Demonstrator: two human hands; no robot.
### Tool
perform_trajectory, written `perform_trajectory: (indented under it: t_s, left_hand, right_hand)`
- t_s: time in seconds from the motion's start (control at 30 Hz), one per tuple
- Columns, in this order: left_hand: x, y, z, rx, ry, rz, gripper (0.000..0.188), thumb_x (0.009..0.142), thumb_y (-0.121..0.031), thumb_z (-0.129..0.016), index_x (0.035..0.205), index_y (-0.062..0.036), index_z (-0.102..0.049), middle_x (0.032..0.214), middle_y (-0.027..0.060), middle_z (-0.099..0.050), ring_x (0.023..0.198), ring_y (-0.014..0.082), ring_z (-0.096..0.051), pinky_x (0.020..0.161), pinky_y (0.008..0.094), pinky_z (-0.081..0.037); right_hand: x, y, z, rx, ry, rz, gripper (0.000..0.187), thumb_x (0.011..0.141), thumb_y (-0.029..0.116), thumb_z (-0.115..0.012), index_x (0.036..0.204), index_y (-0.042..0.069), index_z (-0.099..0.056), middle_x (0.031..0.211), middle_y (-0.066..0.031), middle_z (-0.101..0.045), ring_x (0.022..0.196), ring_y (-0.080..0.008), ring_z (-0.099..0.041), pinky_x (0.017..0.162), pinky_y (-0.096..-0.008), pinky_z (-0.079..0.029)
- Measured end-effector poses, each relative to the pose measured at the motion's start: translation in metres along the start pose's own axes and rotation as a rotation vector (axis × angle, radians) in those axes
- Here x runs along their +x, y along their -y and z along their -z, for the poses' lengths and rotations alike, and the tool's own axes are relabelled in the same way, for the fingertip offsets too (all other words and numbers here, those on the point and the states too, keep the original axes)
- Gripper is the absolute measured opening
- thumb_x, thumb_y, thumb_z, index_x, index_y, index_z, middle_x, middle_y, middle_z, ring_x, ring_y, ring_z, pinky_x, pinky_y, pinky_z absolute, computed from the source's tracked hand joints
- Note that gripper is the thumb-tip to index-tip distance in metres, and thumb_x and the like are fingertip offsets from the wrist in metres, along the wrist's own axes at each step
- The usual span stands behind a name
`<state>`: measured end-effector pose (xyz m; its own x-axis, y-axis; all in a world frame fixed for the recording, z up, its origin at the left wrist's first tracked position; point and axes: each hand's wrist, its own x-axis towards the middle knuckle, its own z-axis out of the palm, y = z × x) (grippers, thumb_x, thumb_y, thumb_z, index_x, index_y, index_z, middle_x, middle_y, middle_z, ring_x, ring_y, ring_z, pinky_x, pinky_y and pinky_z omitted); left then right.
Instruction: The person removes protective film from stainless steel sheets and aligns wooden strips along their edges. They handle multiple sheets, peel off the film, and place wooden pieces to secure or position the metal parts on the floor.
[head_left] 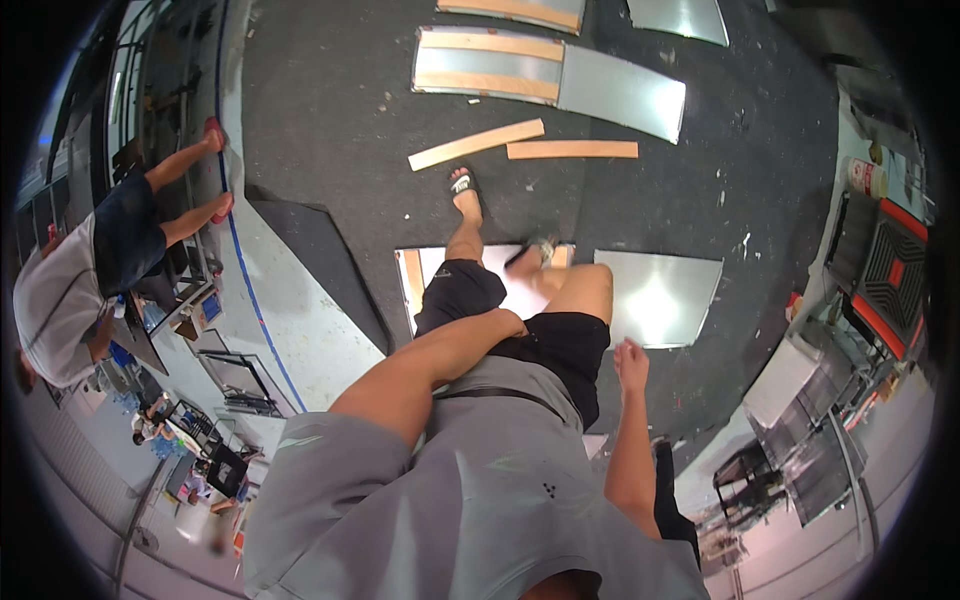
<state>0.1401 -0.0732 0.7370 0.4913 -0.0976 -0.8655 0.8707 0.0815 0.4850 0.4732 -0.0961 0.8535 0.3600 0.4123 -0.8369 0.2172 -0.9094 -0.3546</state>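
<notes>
1. One person (125, 235) in red shoes (214, 134) is well off to my left, by a blue line (250, 272); I judge that side worth watching.
2. Below me a pale panel (512, 293) lies on the dark floor (330, 120), with wood edging (412, 280) at its left and right. Stepping clear of it seems best, to avoid scuffs.
3. My left foot (464, 195) is beyond that panel, just short of two loose wooden strips (476, 145); these could slide underfoot, so a short stride suits.
4. My left hand (510, 322) is at my shorts (460, 290); its fingers are mostly hidden, so I cannot tell how they stand.
5. My right foot (540, 255) is blurred over the panel's far edge; I'd lift it high.
6. My right hand (630, 365) hangs above the floor near a silver sheet (658, 300), fingers loosely curled, nothing showing in it; I cannot tell whether the fingertips meet.
</notes>
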Motion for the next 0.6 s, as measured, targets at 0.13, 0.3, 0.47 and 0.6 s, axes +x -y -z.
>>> perform_trajectory:
  t_s: [0.13,0.3,0.47,0.6]
  left_hand:
    - [-0.039,-0.019,0.039,0.056,0.102,-0.086,0.039,0.098,-0.029,-0.063,0.133,-0.0177,-0.078,0.130,0.0125,-0.078,0.120,0.0333,-0.073,0.104,0.0491,-0.054]
    - [-0.049,0.036,0.128,-0.472,-0.199,-0.186,0.027,0.096,-0.022,-0.068,0.118,-0.0186,-0.083,0.112,0.0075,-0.083,0.105,0.0299,-0.078,0.095,0.0428,-0.059]
    - [0.004,0.187,0.246,-0.614,-0.962,0.122,0.020,0.101,-0.011,-0.070,0.117,-0.0033,-0.079,0.104,0.0166,-0.081,0.091,0.0237,-0.076,0.085,0.0366,-0.059]
    - [0.046,0.307,0.325,-0.502,-1.104,0.400,0.023,0.102,-0.026,-0.068,0.112,-0.0086,-0.078,0.107,0.0144,-0.082,0.098,0.0367,-0.079,0.088,0.0466,-0.062]
  right_hand:
    - [0.058,0.090,-0.023,-0.040,0.145,0.177,0.043,0.105,0.025,-0.068,0.144,0.004,-0.067,0.114,-0.0054,-0.079,0.096,-0.0108,-0.071,0.079,-0.0252,-0.055]
    - [0.187,0.198,-0.104,-0.313,0.287,0.512,0.036,0.102,0.021,-0.071,0.133,0.002,-0.074,0.111,-0.0117,-0.081,0.096,-0.0197,-0.076,0.088,-0.0337,-0.059]
    - [0.318,0.254,-0.200,-0.543,0.376,0.649,0.032,0.099,0.023,-0.072,0.122,0.002,-0.077,0.112,-0.0217,-0.079,0.101,-0.0400,-0.077,0.091,-0.0444,-0.060]
    - [0.432,0.292,-0.280,-0.682,0.227,0.848,0.041,0.097,0.027,-0.076,0.132,0.006,-0.072,0.118,-0.0206,-0.076,0.097,-0.0414,-0.076,0.091,-0.0464,-0.059]
